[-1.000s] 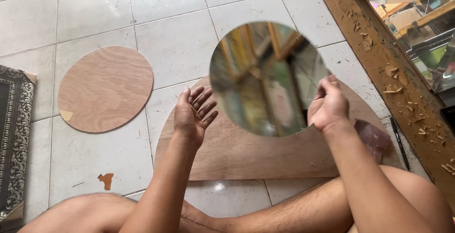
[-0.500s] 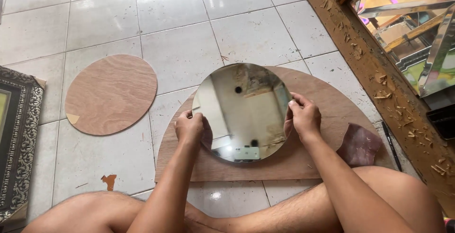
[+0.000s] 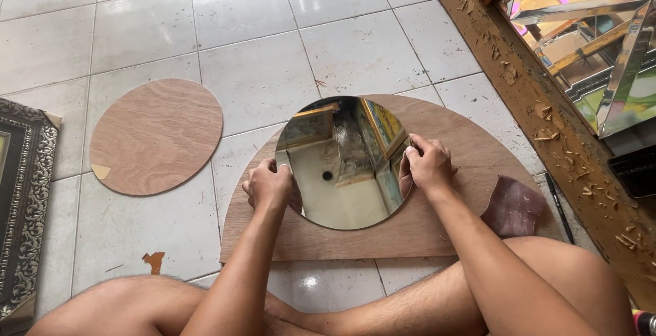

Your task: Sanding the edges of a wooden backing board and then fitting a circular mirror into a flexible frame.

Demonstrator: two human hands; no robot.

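Note:
A round mirror point(image 3: 342, 172) sits low over a half-round plywood board point(image 3: 465, 138) on the tiled floor. My left hand point(image 3: 268, 187) grips the mirror's left edge. My right hand point(image 3: 427, 165) grips its right edge with fingers curled over the rim. The glass reflects a ceiling and framed pictures. Whether the mirror rests flat on the board or is held just above it I cannot tell.
A separate round plywood disc point(image 3: 156, 136) lies on the tiles to the left. A dark ornate frame point(image 3: 24, 199) is at the left edge. A brownish sandpaper sheet point(image 3: 512, 206) lies right of the board. A carved wooden frame point(image 3: 547, 117) with mirror pieces runs along the right.
The mirror was held up tilted toward me with my left palm open beside it. It has since been lowered over the plywood board, and both hands now grip its edges.

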